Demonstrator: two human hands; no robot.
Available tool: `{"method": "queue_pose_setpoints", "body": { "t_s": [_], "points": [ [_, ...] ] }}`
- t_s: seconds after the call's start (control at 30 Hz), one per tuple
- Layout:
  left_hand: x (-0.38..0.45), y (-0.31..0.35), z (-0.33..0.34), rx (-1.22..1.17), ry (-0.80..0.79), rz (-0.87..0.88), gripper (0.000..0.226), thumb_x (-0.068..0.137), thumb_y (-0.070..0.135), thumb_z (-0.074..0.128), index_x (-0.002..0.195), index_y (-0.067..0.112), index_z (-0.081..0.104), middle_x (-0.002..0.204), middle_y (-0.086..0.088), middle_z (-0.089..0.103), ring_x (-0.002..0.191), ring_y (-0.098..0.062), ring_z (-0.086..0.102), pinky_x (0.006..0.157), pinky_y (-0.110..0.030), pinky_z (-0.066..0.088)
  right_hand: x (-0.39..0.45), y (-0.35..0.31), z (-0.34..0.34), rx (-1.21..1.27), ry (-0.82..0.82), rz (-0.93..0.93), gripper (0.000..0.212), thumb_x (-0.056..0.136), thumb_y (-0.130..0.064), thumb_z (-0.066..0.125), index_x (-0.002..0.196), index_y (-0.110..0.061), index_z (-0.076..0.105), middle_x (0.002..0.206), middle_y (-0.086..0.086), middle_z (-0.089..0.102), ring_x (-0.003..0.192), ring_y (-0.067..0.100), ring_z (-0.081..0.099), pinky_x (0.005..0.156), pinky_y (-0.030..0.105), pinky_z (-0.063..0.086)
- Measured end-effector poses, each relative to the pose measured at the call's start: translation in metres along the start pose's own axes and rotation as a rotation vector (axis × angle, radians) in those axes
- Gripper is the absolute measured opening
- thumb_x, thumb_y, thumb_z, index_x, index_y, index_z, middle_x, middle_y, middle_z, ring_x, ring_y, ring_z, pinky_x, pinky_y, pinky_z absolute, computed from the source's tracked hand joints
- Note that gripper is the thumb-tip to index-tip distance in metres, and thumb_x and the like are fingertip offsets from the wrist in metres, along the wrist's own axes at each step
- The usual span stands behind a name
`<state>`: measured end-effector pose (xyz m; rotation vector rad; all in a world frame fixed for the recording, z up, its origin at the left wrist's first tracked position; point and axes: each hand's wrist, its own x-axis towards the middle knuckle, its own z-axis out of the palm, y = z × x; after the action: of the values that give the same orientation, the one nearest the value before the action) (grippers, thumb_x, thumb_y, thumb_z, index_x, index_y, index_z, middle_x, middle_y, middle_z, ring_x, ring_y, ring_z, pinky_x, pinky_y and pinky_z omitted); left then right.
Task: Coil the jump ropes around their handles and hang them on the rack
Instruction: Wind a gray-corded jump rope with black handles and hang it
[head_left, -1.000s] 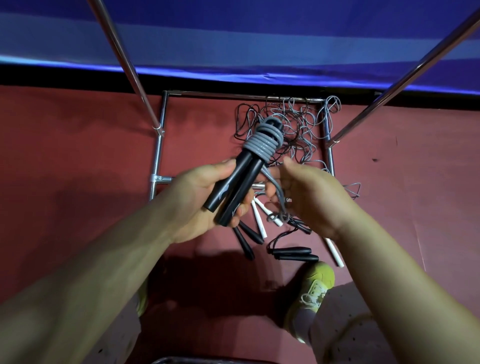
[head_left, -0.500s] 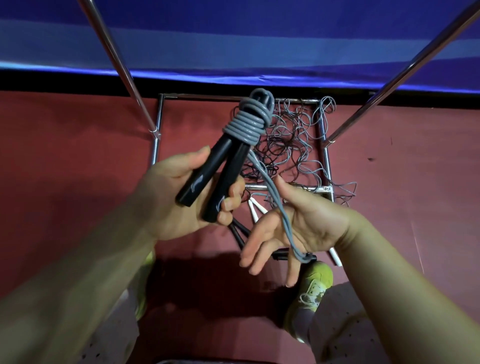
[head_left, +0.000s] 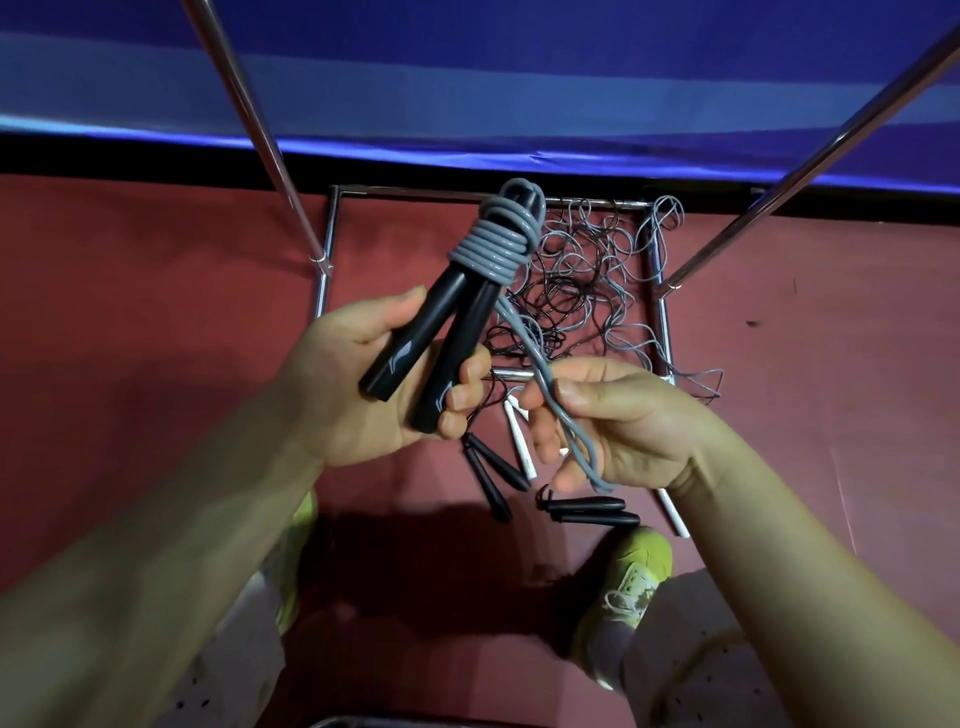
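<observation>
Our left hand (head_left: 358, 395) grips the two black handles (head_left: 436, 343), grey rope (head_left: 496, 244) coiled round their tops; our right hand (head_left: 618, 421) pinches its loose tail above the floor's tangled ropes (head_left: 582, 291).

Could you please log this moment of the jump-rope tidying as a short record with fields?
left hand: left hand grips the two black handles side by side
coil: grey rope wrapped in several turns round the handles' upper ends
right hand: right hand pinches the loose grey tail that runs down from the coil
floor: tangle of loose ropes inside the rack base; spare black handles and white handles beside it
hanging: not yet done
</observation>
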<state>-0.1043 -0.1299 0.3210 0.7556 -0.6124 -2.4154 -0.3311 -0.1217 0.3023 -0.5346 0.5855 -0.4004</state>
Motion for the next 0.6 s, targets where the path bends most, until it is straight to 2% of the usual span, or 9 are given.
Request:
{"method": "queue_pose_setpoints", "body": {
  "t_s": [0.13, 0.23, 0.3, 0.37, 0.43, 0.47, 0.53, 0.6],
  "points": [
    [0.001, 0.0, -0.002, -0.022, -0.062, -0.015, 0.03, 0.078, 0.04, 0.056, 0.097, 0.02, 0.068, 0.078, -0.005, 0.058, 0.066, -0.018, 0.052, 0.06, -0.028, 0.044, 0.0, 0.003, -0.001, 0.029, -0.029, 0.034, 0.033, 0.06, -0.026, 0.09, 0.084, -0.011, 0.074, 0.067, 0.006, 0.065, 0.065, 0.015, 0.065, 0.064, 0.04, 0.061],
    [0.001, -0.001, -0.004, -0.011, -0.055, -0.031, 0.036, 0.072, 0.04, 0.066, 0.101, 0.018, 0.067, 0.078, -0.006, 0.058, 0.065, -0.019, 0.053, 0.06, -0.029, 0.044, 0.001, 0.006, -0.001, 0.021, 0.031, 0.03, 0.05, 0.056, -0.02, 0.092, 0.091, -0.007, 0.061, 0.074, 0.008, 0.066, 0.072, 0.02, 0.069, 0.067, 0.043, 0.06],
    [0.001, -0.001, -0.004, 0.009, -0.016, -0.028, 0.034, 0.074, 0.04, 0.064, 0.1, 0.019, 0.068, 0.077, -0.006, 0.058, 0.064, -0.018, 0.053, 0.059, -0.029, 0.044, 0.002, 0.007, -0.001, 0.01, 0.03, 0.035, 0.063, 0.06, -0.02, 0.09, 0.103, -0.002, 0.048, 0.083, 0.012, 0.069, 0.074, 0.024, 0.071, 0.069, 0.041, 0.061],
    [0.001, 0.0, -0.002, 0.037, 0.066, -0.017, 0.032, 0.079, 0.039, 0.051, 0.099, 0.018, 0.065, 0.075, -0.005, 0.057, 0.062, -0.017, 0.052, 0.057, -0.028, 0.043, 0.002, 0.005, 0.004, 0.011, 0.028, 0.03, 0.052, 0.069, -0.016, 0.084, 0.101, -0.001, 0.045, 0.08, 0.015, 0.07, 0.057, 0.021, 0.069, 0.058, 0.033, 0.06],
    [0.002, 0.002, 0.0, 0.053, 0.151, -0.018, 0.035, 0.08, 0.039, 0.042, 0.1, 0.017, 0.059, 0.073, -0.005, 0.055, 0.06, -0.017, 0.049, 0.056, -0.028, 0.04, 0.002, 0.002, 0.01, -0.122, 0.16, -0.01, 0.018, 0.083, -0.008, 0.067, 0.097, -0.005, 0.056, 0.066, 0.009, 0.065, 0.036, 0.01, 0.052, 0.037, 0.019, 0.045],
    [0.002, 0.003, 0.0, 0.058, 0.192, -0.021, 0.035, 0.08, 0.038, 0.04, 0.1, 0.017, 0.057, 0.072, -0.005, 0.055, 0.06, -0.017, 0.048, 0.056, -0.028, 0.038, 0.002, 0.0, 0.013, -0.243, 0.257, -0.049, 0.01, 0.09, -0.005, 0.057, 0.1, -0.007, 0.06, 0.059, 0.004, 0.059, 0.033, 0.006, 0.041, 0.033, 0.014, 0.033],
    [0.004, 0.003, 0.001, 0.073, 0.276, -0.034, 0.032, 0.08, 0.037, 0.041, 0.098, 0.016, 0.057, 0.071, -0.006, 0.055, 0.059, -0.018, 0.047, 0.055, -0.029, 0.036, 0.001, -0.003, 0.017, -0.45, 0.411, -0.147, 0.019, 0.098, -0.006, 0.045, 0.104, -0.003, 0.063, 0.052, -0.004, 0.047, 0.036, 0.004, 0.029, 0.038, 0.014, 0.018],
    [0.007, 0.0, 0.003, 0.163, 0.376, -0.044, 0.025, 0.086, 0.034, 0.042, 0.095, 0.016, 0.057, 0.07, -0.007, 0.055, 0.057, -0.018, 0.047, 0.054, -0.028, 0.035, 0.0, -0.004, 0.021, -0.668, 0.514, -0.231, 0.026, 0.1, -0.014, 0.045, 0.088, -0.003, 0.064, 0.049, -0.011, 0.04, 0.041, 0.001, 0.028, 0.043, 0.012, 0.018]
  ]
}}
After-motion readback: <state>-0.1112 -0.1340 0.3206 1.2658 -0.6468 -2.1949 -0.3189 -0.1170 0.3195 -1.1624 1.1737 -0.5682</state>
